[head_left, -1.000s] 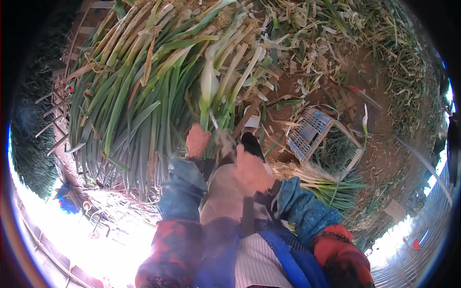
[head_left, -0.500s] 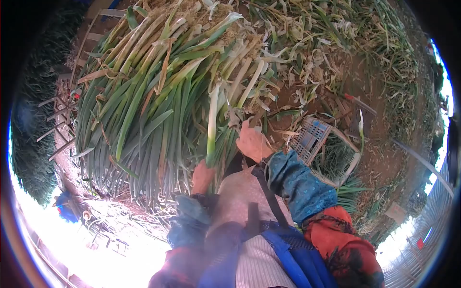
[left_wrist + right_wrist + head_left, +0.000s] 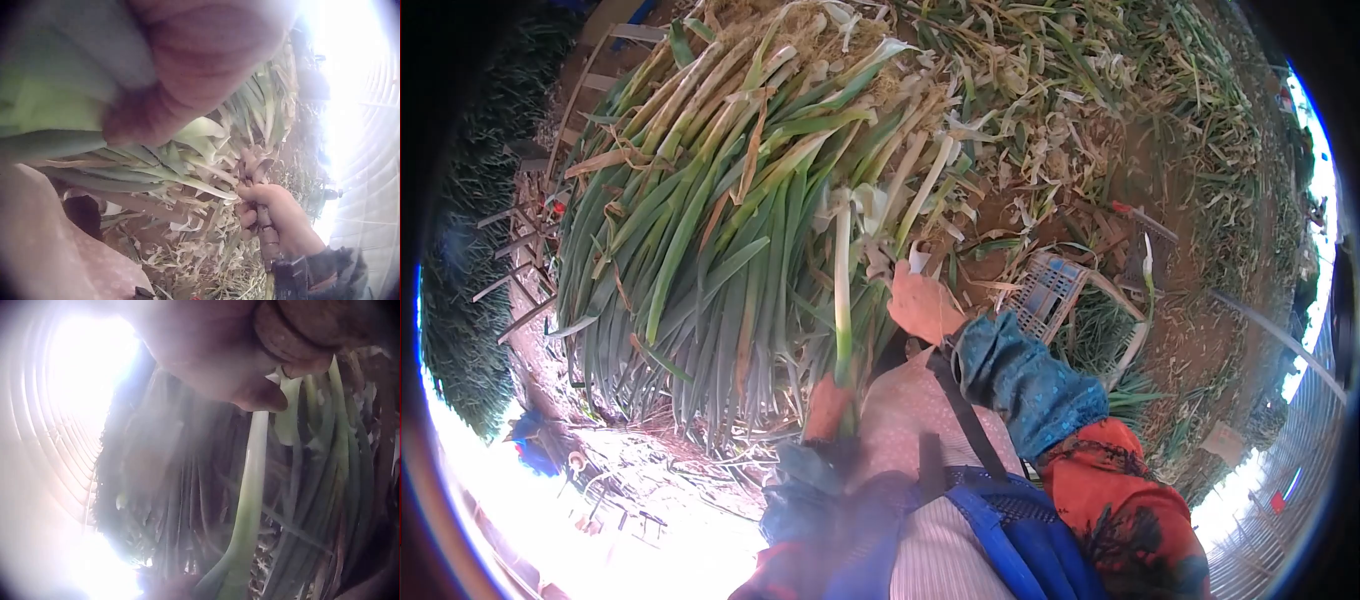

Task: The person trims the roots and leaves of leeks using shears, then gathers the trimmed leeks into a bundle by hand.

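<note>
Head: left hand (image 3: pixel 828 408) grips 1 leek (image 3: pixel 843 290) by its green part, beside the leek pile (image 3: pixel 680 230); right hand (image 3: pixel 925 303) near its white end
Left wrist: right hand's fingers wrap a ridged handle (image 3: pixel 270 240)
Right wrist: leek shows below right hand

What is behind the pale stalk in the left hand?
In the head view, the pale stalk has the leafy heap behind it. What lies directly behind the stalk is covered, and the left hand covers part of the stalk itself.

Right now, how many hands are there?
2: the left hand grips a leek by its green part; the right hand, near the pale end, grips a tool. No others show.
</note>
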The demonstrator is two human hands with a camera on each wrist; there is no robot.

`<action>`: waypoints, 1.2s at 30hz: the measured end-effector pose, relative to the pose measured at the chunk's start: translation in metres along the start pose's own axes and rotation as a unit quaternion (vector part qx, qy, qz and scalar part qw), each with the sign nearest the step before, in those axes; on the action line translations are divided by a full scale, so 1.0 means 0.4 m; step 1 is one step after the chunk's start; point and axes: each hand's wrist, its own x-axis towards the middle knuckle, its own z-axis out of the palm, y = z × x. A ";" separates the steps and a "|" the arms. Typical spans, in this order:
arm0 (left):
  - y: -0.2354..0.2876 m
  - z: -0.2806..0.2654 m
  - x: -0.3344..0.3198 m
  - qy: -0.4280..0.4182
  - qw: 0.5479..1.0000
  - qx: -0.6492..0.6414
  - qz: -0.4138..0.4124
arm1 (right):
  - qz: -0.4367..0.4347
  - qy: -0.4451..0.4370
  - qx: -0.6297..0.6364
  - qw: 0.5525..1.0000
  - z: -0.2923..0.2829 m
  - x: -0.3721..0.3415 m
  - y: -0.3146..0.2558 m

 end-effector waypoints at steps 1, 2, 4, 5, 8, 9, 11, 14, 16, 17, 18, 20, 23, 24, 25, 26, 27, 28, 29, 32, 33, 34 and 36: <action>-0.027 0.015 0.012 0.001 1.000 -0.006 0.002 | 0.009 -0.019 -0.003 1.000 0.006 -0.019 -0.007; -0.054 0.027 0.024 0.002 1.000 -0.012 0.002 | 0.017 -0.038 -0.006 0.999 0.010 -0.026 -0.012; -0.035 0.019 0.001 0.004 1.000 -0.001 0.007 | 0.035 -0.027 0.004 0.999 0.032 -0.003 0.003; -0.025 0.019 -0.014 0.004 1.000 0.005 0.009 | 0.046 -0.014 0.006 0.999 0.038 0.016 0.017; 0.025 0.029 -0.059 0.025 0.999 0.019 0.010 | 0.020 -0.005 0.001 1.000 -0.017 -0.009 -0.007; 0.032 0.045 -0.058 0.039 0.998 0.035 0.023 | 0.001 -0.005 -0.003 1.000 -0.046 -0.034 -0.027; 0.042 0.088 -0.037 0.070 0.994 0.063 0.053 | -0.032 -0.061 0.001 0.998 -0.054 -0.114 -0.055; 0.083 0.147 0.050 0.081 0.978 0.105 0.159 | -0.033 -0.102 -0.041 0.993 -0.047 -0.120 -0.006; 0.167 0.174 0.110 0.055 0.978 0.134 0.152 | 0.015 -0.085 -0.070 0.994 -0.065 -0.079 0.068; 0.213 0.187 0.141 0.041 0.977 0.148 0.149 | 0.055 -0.060 -0.078 0.994 -0.099 -0.020 0.123; 0.243 0.205 0.172 0.053 0.974 0.160 0.154 | 0.117 0.021 -0.062 0.991 -0.093 0.024 0.200; 0.268 0.238 0.222 0.075 0.967 0.185 0.161 | 0.172 0.057 -0.027 0.983 -0.113 0.066 0.280; 0.264 0.250 0.260 0.121 0.943 0.201 0.234 | 0.141 0.035 0.005 0.989 -0.141 0.040 0.222; 0.257 0.233 0.279 0.093 0.950 0.193 0.226 | 0.130 -0.017 0.004 0.991 -0.115 0.024 0.178; 0.247 0.203 0.305 0.066 0.956 0.186 0.217 | 0.095 -0.053 0.037 0.993 -0.077 0.013 0.151; 0.246 0.171 0.333 0.040 0.960 0.179 0.209 | 0.058 -0.102 0.042 0.992 -0.033 0.004 0.130; 0.282 0.124 0.337 0.084 0.955 0.152 0.241 | 0.027 -0.098 0.044 0.994 -0.019 0.007 0.098; 0.327 0.078 0.347 0.127 0.946 0.123 0.273 | 0.039 -0.097 0.054 0.993 -0.014 0.028 0.111; 0.337 0.046 0.402 0.178 0.920 0.165 0.307 | 0.052 -0.096 0.063 0.992 -0.009 0.064 0.132; 0.451 -0.023 0.513 0.268 0.863 0.191 0.383 | 0.086 0.009 0.042 0.995 -0.003 0.155 0.228; 0.469 -0.024 0.561 0.273 0.863 0.203 0.373 | 0.076 0.037 0.036 0.996 -0.031 0.165 0.254; 0.483 -0.022 0.608 0.277 0.863 0.214 0.363 | 0.067 0.066 0.030 0.995 -0.065 0.169 0.256; 0.496 0.002 0.654 0.305 0.857 0.240 0.340 | 0.068 0.027 0.051 0.996 -0.108 0.137 0.241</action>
